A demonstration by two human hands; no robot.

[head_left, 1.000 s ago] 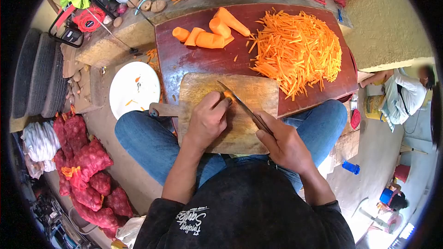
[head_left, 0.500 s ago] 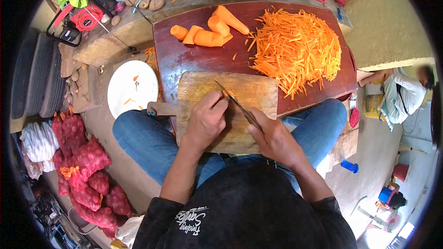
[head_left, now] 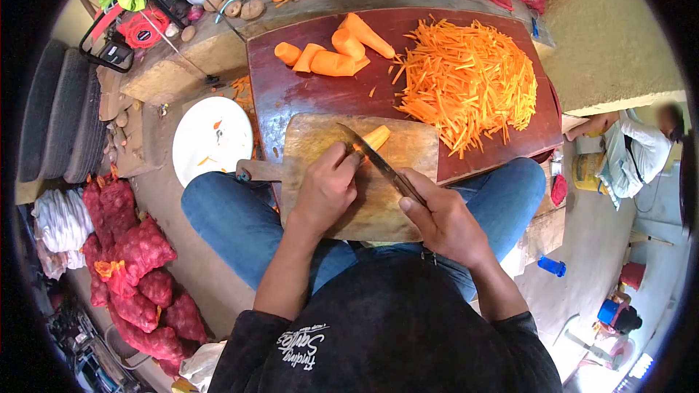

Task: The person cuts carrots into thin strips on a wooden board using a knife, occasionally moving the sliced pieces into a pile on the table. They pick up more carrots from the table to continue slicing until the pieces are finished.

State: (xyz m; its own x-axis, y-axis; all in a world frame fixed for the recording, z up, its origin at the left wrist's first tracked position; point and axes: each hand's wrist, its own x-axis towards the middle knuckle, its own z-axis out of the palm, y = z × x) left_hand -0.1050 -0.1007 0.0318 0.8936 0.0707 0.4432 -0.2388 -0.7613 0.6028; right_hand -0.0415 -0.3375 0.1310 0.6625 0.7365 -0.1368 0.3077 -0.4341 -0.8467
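My right hand [head_left: 450,222] is closed around the handle of a knife [head_left: 380,164]. The blade runs up and left to the fingertips of my left hand [head_left: 325,191]. Those fingers are bent and closed on a carrot piece [head_left: 377,137], part of which shows beyond the blade; the rest is hidden by the hand and knife. Both hands are over a wooden cutting board [head_left: 306,132], whose handle points left. Above the board lie several peeled carrot chunks [head_left: 333,64], and to their right is a big heap of carrot strips [head_left: 470,76].
The board rests on a dark red table [head_left: 291,94]. A white round lid or basin [head_left: 193,135] with carrot scraps is at left, near red mesh sacks [head_left: 138,247]. Tyres [head_left: 54,116] stand farther left. Two other people [head_left: 644,138] are in view at the right.
The knife and right hand have shifted slightly right and down, and the blade's broad side now shows. More of the carrot piece is visible beyond it. The left hand stays almost in place.
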